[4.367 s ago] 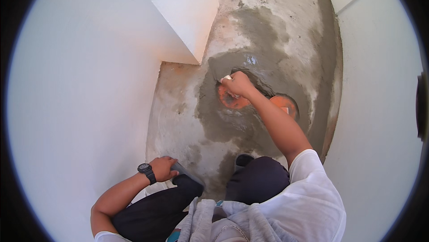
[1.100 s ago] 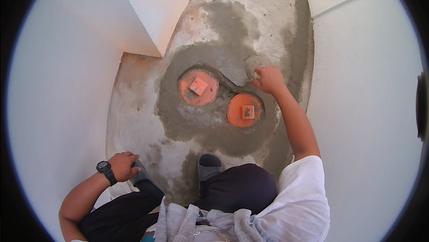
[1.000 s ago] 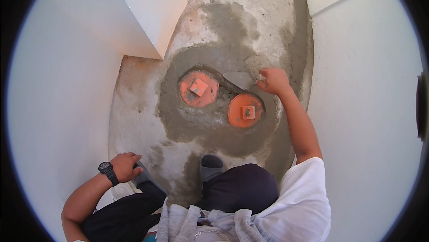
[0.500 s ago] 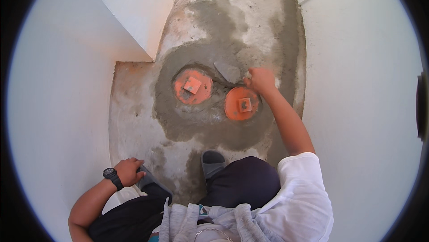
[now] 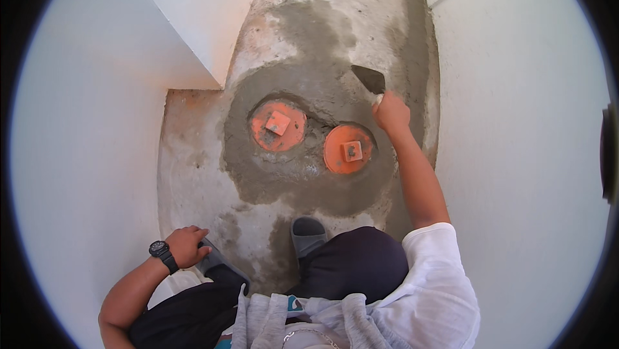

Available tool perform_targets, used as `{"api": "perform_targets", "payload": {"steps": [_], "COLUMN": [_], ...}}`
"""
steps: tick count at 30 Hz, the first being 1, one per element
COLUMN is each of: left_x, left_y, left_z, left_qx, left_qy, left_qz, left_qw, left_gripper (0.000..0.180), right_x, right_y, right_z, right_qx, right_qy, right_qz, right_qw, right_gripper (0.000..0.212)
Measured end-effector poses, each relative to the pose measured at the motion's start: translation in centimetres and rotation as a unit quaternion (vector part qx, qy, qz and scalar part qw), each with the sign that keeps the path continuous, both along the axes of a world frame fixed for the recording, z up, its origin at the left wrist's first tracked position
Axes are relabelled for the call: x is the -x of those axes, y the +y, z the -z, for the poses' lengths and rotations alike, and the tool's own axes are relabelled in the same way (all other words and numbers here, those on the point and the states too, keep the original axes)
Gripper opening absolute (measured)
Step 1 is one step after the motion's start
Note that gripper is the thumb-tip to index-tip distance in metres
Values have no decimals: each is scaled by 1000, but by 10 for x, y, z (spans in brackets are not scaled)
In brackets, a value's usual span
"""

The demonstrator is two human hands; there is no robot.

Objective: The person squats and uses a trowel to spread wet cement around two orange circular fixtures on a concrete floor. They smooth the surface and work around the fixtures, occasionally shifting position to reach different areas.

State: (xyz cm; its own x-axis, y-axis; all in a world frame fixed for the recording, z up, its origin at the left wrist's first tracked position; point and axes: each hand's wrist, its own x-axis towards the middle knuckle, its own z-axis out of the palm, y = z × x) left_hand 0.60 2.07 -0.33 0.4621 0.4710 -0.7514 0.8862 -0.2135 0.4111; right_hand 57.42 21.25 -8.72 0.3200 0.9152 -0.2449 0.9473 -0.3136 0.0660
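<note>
My right hand [image 5: 392, 112] is closed round the handle of a small pointed trowel [image 5: 370, 79]. Its dark blade points up and left, over the far right part of the wet grey mortar [image 5: 351, 197]. That mortar surrounds two round orange plugs with raised square middles. One orange plug [image 5: 295, 133] is at the left; the other orange plug [image 5: 334, 157] sits nearer to me on the right, just below my right hand. My left hand [image 5: 187, 247], with a black watch [image 5: 161, 252] on the wrist, hangs beside my left slipper [image 5: 216, 261], holding nothing, fingers loosely apart.
White walls stand close at the left [image 5: 84, 155] and right [image 5: 516, 155]. A white wall corner [image 5: 216, 81] juts in at the far left. Rough, stained concrete floor [image 5: 193, 175] runs between them. My right slipper [image 5: 308, 233] is at the near edge of the mortar.
My right hand has moved away and to the right with the trowel. The blade has swung from beside the plugs to the far right and turned. My left hand has barely moved.
</note>
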Motion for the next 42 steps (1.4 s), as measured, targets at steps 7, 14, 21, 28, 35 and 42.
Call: {"api": "perform_targets", "payload": {"steps": [7,14,21,28,35,42], "left_x": [1,-5,-6,-3,-5,-1], "left_y": [-5,1,0,-2,1,-3], "left_z": [5,5,2,4,-3,-3], "left_qx": [22,14,11,2,-4,-10], "left_qy": [9,-2,2,-5,-3,-3], "left_qz": [12,22,20,16,1,-7], "left_qw": [1000,1000,1000,1000,1000,1000], "left_gripper": [54,54,54,52,51,50], "right_x": [54,59,34,71,51,49], "right_y": [-51,-73,-10,-54,-38,39], "right_z": [31,26,39,42,26,43], "right_qx": [-49,-104,-109,-97,-137,-107], "right_qy": [51,97,44,94,97,70], "right_qz": [-45,-108,-41,-116,-94,-67], "right_qw": [996,984,992,984,981,990], "right_gripper": [35,33,33,33,32,32]}}
